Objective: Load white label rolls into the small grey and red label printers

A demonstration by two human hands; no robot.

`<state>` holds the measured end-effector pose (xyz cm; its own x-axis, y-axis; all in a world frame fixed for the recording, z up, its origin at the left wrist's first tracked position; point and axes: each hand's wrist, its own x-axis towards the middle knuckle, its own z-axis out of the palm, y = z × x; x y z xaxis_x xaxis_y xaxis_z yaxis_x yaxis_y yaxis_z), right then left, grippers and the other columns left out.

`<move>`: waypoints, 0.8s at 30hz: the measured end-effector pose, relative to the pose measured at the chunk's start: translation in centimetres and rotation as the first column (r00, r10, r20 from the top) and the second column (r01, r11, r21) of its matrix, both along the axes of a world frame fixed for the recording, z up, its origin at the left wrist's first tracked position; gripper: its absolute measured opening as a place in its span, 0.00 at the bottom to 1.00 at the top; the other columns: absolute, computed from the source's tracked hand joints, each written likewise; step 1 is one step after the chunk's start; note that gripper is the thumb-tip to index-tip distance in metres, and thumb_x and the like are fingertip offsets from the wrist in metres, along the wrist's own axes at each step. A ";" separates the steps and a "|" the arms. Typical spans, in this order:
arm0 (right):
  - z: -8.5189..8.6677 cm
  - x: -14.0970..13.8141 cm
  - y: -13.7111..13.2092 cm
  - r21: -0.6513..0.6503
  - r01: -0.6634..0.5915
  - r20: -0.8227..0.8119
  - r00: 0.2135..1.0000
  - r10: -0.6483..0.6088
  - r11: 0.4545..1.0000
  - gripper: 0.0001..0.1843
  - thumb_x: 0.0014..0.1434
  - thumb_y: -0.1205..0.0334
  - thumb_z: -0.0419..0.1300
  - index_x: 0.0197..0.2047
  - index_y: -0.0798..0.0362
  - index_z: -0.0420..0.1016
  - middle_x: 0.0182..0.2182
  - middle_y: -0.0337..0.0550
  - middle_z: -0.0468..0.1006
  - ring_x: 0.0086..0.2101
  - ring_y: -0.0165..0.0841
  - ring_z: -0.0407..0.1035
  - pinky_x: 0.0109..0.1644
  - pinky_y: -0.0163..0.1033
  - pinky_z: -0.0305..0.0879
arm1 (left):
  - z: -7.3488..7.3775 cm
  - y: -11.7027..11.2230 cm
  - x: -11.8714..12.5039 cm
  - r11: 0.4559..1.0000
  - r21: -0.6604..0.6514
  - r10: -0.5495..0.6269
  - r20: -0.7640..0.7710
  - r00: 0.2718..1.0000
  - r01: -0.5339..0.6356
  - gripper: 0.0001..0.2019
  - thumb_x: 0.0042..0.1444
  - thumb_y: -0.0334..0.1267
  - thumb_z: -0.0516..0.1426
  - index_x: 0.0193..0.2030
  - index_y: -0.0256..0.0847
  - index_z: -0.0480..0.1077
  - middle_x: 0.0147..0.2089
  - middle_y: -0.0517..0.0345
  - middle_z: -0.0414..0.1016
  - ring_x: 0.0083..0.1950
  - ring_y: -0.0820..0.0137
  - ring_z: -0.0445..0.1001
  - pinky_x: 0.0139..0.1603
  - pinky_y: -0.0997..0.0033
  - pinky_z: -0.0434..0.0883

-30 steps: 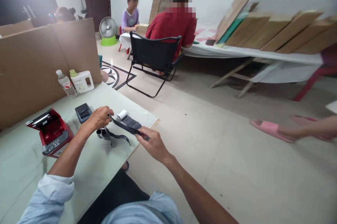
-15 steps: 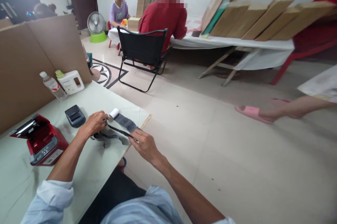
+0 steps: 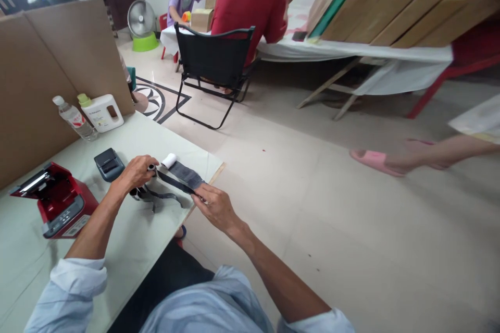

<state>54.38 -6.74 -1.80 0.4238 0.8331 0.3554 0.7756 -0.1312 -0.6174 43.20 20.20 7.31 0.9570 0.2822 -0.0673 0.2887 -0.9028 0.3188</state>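
My left hand (image 3: 137,172) is closed on a small paper roll (image 3: 152,168), its round end showing at the fingertips. A dark strip (image 3: 174,182) runs taut from there to my right hand (image 3: 214,205), whose thumb and fingers pinch its end near the table corner. Just behind lies a wider white paper roll (image 3: 169,160) with a dark grey length (image 3: 186,174) unrolled toward my right fingers; whether they touch it I cannot tell. Below my left hand, loose dark curled strips (image 3: 166,196) lie on the table, partly hidden.
A red printer-like device (image 3: 64,202) with its lid up and a small dark device (image 3: 109,164) stand on the pale table (image 3: 117,270). Behind are a water bottle (image 3: 78,120), a white jug (image 3: 103,114) and a cardboard screen (image 3: 58,57). A black chair (image 3: 214,57) stands beyond.
My view has tilted slightly downward. The roll in my left hand has turned so its round end shows, and the strip between my hands appears broader. Both hands keep their grip.
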 end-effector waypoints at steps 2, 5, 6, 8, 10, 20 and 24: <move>0.1 0.0 0.1 -0.004 -0.004 0.001 1.000 0.004 1.000 0.13 0.71 0.65 0.56 0.35 0.50 0.79 0.34 0.45 0.80 0.36 0.36 0.75 0.41 0.37 0.66 | 0.1 0.2 -0.1 1.000 -0.003 0.011 0.005 1.000 -0.011 0.20 0.52 0.29 0.60 0.51 0.45 0.83 0.49 0.51 0.84 0.48 0.59 0.81 0.54 0.66 0.74; 0.4 0.0 0.1 -0.039 -0.031 -0.004 1.000 0.031 0.999 0.13 0.70 0.64 0.57 0.34 0.50 0.79 0.33 0.44 0.79 0.35 0.35 0.74 0.40 0.37 0.65 | 0.1 0.2 -0.3 1.000 0.008 0.000 -0.006 1.000 0.000 0.20 0.52 0.28 0.59 0.51 0.45 0.83 0.49 0.50 0.84 0.49 0.59 0.81 0.54 0.65 0.74; 0.6 0.1 0.2 -0.045 -0.048 -0.021 0.999 0.047 0.998 0.12 0.70 0.63 0.58 0.34 0.50 0.79 0.33 0.44 0.80 0.34 0.35 0.74 0.39 0.37 0.65 | 0.1 0.1 -0.3 1.000 0.013 -0.007 -0.014 1.000 0.008 0.21 0.52 0.28 0.59 0.51 0.45 0.83 0.50 0.50 0.84 0.49 0.58 0.81 0.54 0.65 0.74; 1.1 0.4 0.4 -0.018 -0.075 -0.069 0.995 0.073 0.997 0.10 0.70 0.59 0.60 0.38 0.50 0.81 0.35 0.43 0.81 0.33 0.34 0.74 0.39 0.37 0.65 | 0.0 -0.1 -0.4 1.000 0.019 -0.021 -0.035 0.999 0.022 0.21 0.52 0.28 0.59 0.51 0.45 0.83 0.50 0.50 0.84 0.50 0.58 0.81 0.54 0.65 0.74; 1.7 1.1 1.0 0.050 -0.064 -0.113 0.991 0.070 0.997 0.11 0.72 0.57 0.59 0.42 0.50 0.81 0.37 0.45 0.81 0.36 0.35 0.75 0.42 0.38 0.67 | -0.1 -0.3 -0.4 0.999 0.021 -0.026 -0.044 0.999 0.027 0.21 0.52 0.27 0.58 0.50 0.45 0.83 0.50 0.50 0.84 0.50 0.57 0.81 0.54 0.65 0.74; 3.3 7.7 12.3 -0.247 -0.101 -0.087 0.993 0.081 0.964 0.22 0.66 0.50 0.66 0.57 0.56 0.77 0.50 0.51 0.77 0.49 0.40 0.71 0.53 0.41 0.65 | -0.2 -0.1 0.3 1.000 0.023 -0.006 -0.005 1.000 0.006 0.19 0.52 0.28 0.59 0.48 0.45 0.83 0.47 0.51 0.84 0.47 0.58 0.81 0.52 0.65 0.74; 2.6 8.2 14.8 -0.322 -0.204 -0.096 0.978 0.183 0.924 0.19 0.61 0.52 0.69 0.51 0.55 0.78 0.47 0.45 0.76 0.47 0.38 0.70 0.52 0.39 0.63 | -0.3 0.1 0.7 1.000 0.000 0.007 -0.008 1.000 -0.007 0.18 0.52 0.29 0.59 0.48 0.43 0.83 0.47 0.50 0.84 0.45 0.58 0.81 0.51 0.65 0.74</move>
<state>62.62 8.07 0.77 0.2550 0.9666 0.0258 0.7674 -0.1861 -0.6136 43.88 20.33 6.98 0.9544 0.2889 -0.0753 0.2976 -0.9009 0.3160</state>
